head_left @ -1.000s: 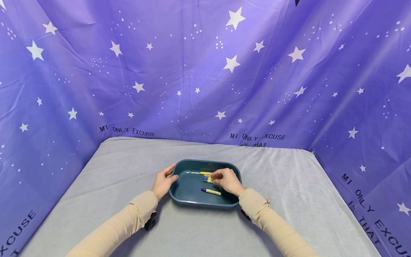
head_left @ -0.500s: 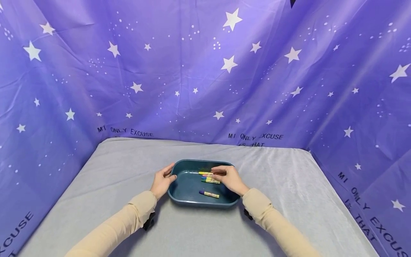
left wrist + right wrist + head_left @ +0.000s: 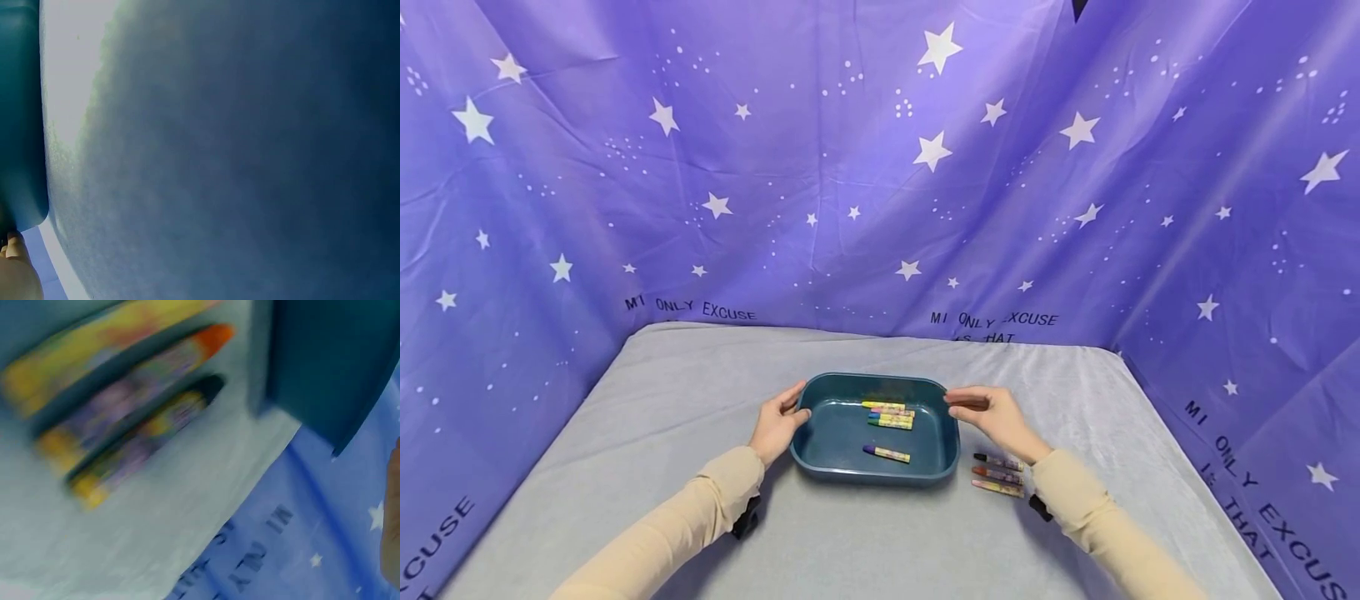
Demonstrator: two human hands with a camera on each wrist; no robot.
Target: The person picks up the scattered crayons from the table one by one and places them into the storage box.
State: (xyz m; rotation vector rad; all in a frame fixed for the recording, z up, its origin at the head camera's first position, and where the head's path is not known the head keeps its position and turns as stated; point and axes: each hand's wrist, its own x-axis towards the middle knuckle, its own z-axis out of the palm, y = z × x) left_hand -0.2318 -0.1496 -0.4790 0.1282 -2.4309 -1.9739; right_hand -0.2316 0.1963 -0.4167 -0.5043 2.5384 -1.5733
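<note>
A dark teal tray stands in the middle of the table. My left hand grips its left rim, thumb on the inner side and fingers outside. Inside the tray, several oil pastels lie close together, and a purple oil pastel lies apart, nearer the front. My right hand is at the tray's right rim, fingers extended with nothing between them; whether they touch the rim I cannot tell. Below it, on the cloth, three oil pastels with black, orange and pale tips lie side by side, partly behind the right wrist in the head view.
A grey cloth covers the table. Purple star-printed curtains enclose it at the back and both sides. The left wrist view holds mostly blurred cloth, with the tray's outer wall at its left edge.
My right hand has moved right, from above the grouped pastels to the tray's right rim. The pastels on the cloth have come into sight. My left hand keeps its grip.
</note>
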